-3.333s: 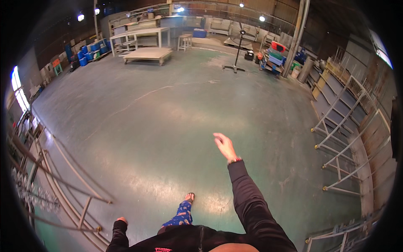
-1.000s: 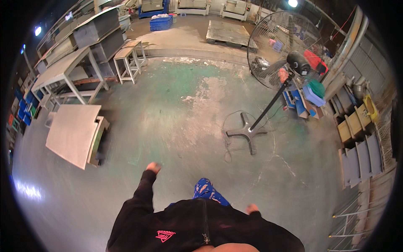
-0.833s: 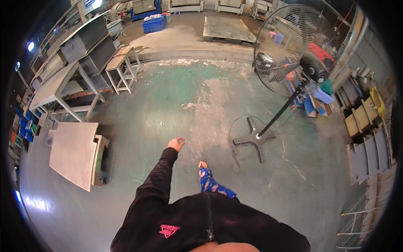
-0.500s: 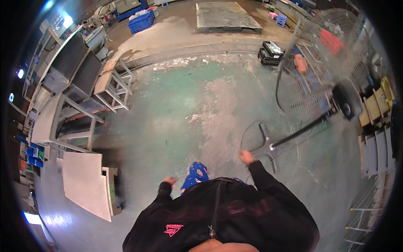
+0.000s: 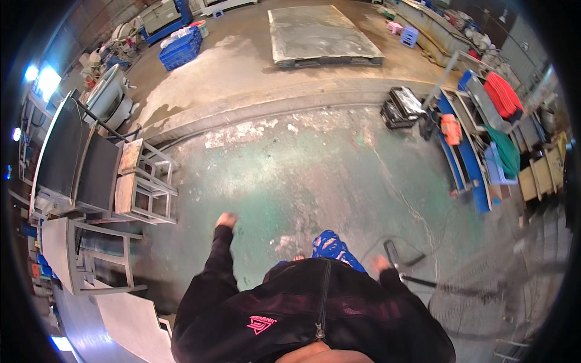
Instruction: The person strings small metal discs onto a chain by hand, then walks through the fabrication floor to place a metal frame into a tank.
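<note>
My left hand (image 5: pixel 227 219) swings forward over the green floor, its fingers loosely curled with nothing in them. My right hand (image 5: pixel 380 264) is low beside my hip, smeared by motion, so its fingers cannot be made out. Closest to it in the picture is the dark cross-shaped base of a standing fan (image 5: pixel 393 253). The fan's pole and wire cage lie to the right and look blurred. Below, a leg in blue patterned trousers (image 5: pixel 336 247) steps forward under my black zip jacket (image 5: pixel 290 308).
Along the left stand grey-framed stools (image 5: pixel 145 181), dark panels (image 5: pixel 100 160) and a pale table (image 5: pixel 57 254). A low concrete step (image 5: pixel 242 115) crosses ahead, with a large slab on a pallet (image 5: pixel 327 36) beyond. Black crates (image 5: pixel 399 109) and a cluttered blue rack (image 5: pixel 463 151) stand right.
I have walked forward; the step and crates are nearer, and the fan has slid back to the right. My left hand has swung forward, my right hand back.
</note>
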`<action>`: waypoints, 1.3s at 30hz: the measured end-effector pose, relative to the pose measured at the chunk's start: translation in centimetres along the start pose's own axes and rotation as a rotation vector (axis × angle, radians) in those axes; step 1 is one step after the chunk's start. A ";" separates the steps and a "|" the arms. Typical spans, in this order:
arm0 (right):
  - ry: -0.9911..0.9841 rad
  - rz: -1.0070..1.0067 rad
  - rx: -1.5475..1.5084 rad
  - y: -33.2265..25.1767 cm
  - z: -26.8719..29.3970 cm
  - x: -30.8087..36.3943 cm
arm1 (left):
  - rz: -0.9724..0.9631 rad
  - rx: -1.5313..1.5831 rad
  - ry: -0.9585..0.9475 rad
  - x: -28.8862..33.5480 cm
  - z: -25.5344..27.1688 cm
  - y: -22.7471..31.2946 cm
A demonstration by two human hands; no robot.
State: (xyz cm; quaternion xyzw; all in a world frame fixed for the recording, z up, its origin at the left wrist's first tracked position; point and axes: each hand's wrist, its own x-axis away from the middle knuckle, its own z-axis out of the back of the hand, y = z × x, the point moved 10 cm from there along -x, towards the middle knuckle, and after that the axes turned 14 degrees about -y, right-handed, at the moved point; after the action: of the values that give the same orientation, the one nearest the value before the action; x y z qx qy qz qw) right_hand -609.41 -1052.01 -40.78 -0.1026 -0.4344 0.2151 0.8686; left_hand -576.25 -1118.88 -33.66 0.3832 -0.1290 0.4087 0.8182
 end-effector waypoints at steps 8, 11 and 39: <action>-0.021 -0.494 -0.116 0.0 10.4 -6.7 | -0.163 0.103 -0.038 -31.3 6.7 32.9; 0.102 -0.374 -0.193 -6.9 20.7 -18.4 | -0.088 -0.142 -0.381 -40.6 1.9 30.3; 0.856 0.372 -1.155 -30.3 124.2 -76.5 | -0.878 -0.134 -0.344 -114.0 29.1 139.5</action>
State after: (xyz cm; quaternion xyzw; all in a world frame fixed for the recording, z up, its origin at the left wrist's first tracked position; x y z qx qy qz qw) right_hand -740.55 -1115.33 -9.41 -0.6897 -0.0774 0.0373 0.7190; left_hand -752.45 -1153.21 -1.05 0.4101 -0.1146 -0.0545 0.9032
